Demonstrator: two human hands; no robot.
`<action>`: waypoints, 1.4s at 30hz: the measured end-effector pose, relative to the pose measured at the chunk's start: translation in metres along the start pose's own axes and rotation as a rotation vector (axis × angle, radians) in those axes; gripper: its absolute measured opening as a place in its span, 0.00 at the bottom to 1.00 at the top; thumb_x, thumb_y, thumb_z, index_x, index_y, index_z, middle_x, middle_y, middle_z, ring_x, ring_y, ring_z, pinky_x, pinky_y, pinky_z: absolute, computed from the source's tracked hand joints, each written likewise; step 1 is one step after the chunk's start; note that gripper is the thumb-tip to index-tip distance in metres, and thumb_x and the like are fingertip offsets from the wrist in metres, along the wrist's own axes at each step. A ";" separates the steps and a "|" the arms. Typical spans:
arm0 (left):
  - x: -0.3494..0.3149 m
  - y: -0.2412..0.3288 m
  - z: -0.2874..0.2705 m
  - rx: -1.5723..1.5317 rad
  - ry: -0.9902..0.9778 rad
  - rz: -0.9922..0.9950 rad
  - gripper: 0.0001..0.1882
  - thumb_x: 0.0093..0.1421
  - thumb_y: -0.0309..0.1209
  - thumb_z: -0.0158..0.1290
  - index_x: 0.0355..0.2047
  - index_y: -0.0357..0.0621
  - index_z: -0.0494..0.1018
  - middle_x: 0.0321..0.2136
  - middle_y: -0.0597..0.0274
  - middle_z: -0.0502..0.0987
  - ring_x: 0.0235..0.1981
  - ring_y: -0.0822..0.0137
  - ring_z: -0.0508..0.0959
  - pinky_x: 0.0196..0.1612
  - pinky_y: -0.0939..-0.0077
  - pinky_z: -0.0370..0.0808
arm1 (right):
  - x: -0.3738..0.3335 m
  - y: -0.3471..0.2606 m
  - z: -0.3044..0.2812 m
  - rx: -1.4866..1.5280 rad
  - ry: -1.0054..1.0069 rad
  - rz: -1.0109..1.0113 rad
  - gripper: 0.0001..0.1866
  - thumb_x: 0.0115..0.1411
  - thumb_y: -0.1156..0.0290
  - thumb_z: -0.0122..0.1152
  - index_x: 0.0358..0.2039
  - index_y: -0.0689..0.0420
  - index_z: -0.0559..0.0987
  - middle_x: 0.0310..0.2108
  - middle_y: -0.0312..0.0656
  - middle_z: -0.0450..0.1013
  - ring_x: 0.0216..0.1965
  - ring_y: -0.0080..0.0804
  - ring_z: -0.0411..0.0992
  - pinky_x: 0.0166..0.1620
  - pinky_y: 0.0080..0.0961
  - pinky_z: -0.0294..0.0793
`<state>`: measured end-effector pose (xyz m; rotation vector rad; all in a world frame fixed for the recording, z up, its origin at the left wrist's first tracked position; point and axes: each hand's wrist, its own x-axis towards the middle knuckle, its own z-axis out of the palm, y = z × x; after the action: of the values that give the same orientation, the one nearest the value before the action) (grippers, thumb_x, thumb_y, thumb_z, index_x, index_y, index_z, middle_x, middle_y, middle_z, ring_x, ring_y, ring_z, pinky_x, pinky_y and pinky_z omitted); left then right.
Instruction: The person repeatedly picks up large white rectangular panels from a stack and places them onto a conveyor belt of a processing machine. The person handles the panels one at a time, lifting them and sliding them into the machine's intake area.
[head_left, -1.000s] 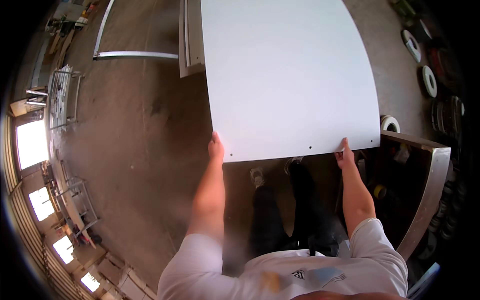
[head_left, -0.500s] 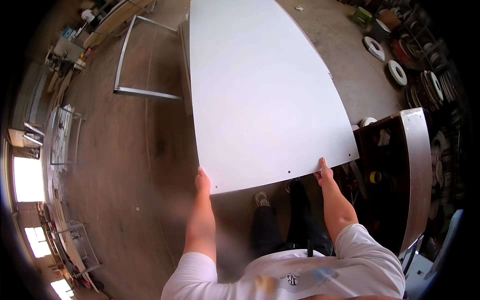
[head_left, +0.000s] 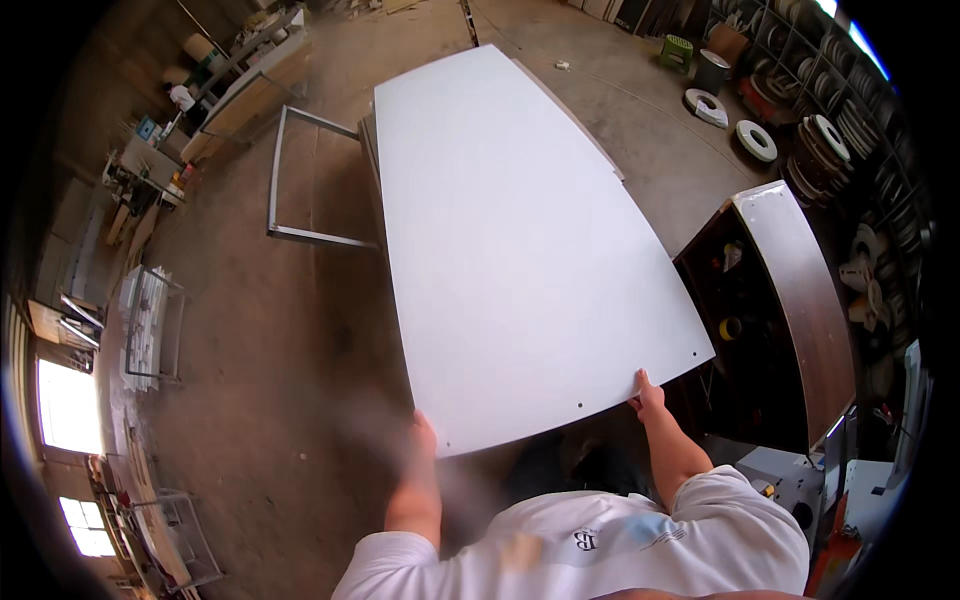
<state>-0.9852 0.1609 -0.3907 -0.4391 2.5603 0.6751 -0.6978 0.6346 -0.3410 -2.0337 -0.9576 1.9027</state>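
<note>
A large white board (head_left: 530, 250) stretches away from me, with a few small dark holes along its near edge. My left hand (head_left: 424, 436) grips its near left corner, thumb on top. Near the right end of the same edge, my right hand (head_left: 648, 392) holds the board with the thumb above and the fingers curled beneath, mostly hidden. Under the board's far part, the edges of other panels (head_left: 369, 140) show on both sides.
A metal frame (head_left: 272, 190) juts out left of the board. Close on the right stands a brown open cabinet (head_left: 805, 290) with a yellow tape roll (head_left: 731, 328) inside. White edging rolls (head_left: 756, 141) lie on the floor before loaded racks. A person (head_left: 182, 97) is far left.
The view has tilted up, so the board's far end now shows. The board's near edge sits closer to my body, and both hands keep their hold.
</note>
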 end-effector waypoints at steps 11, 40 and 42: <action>-0.137 -0.069 -0.050 -0.223 -0.158 -0.151 0.40 0.66 0.59 0.36 0.52 0.28 0.70 0.51 0.39 0.73 0.54 0.45 0.72 0.55 0.55 0.69 | -0.072 0.071 -0.110 0.100 0.009 -0.040 0.30 0.58 0.53 0.66 0.51 0.61 0.68 0.47 0.48 0.71 0.42 0.42 0.76 0.38 0.39 0.81; -0.400 0.075 -0.162 -0.925 -1.251 -0.091 0.38 0.47 0.43 0.57 0.57 0.35 0.65 0.50 0.49 0.74 0.51 0.49 0.75 0.56 0.52 0.71 | -0.274 -0.116 -0.257 0.818 -0.133 -0.567 0.18 0.63 0.61 0.57 0.47 0.60 0.74 0.43 0.42 0.75 0.43 0.29 0.75 0.43 0.23 0.76; -0.437 0.110 -0.135 -0.908 -1.393 0.037 0.39 0.49 0.44 0.56 0.58 0.35 0.64 0.52 0.49 0.73 0.52 0.50 0.74 0.58 0.52 0.69 | -0.302 -0.094 -0.239 0.625 -0.295 -0.502 0.17 0.62 0.59 0.57 0.44 0.60 0.75 0.32 0.39 0.75 0.30 0.25 0.74 0.28 0.21 0.72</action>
<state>-0.7064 0.2621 -0.0254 -0.0720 0.8816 1.4536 -0.4902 0.6019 -0.0051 -1.0709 -0.7082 1.9096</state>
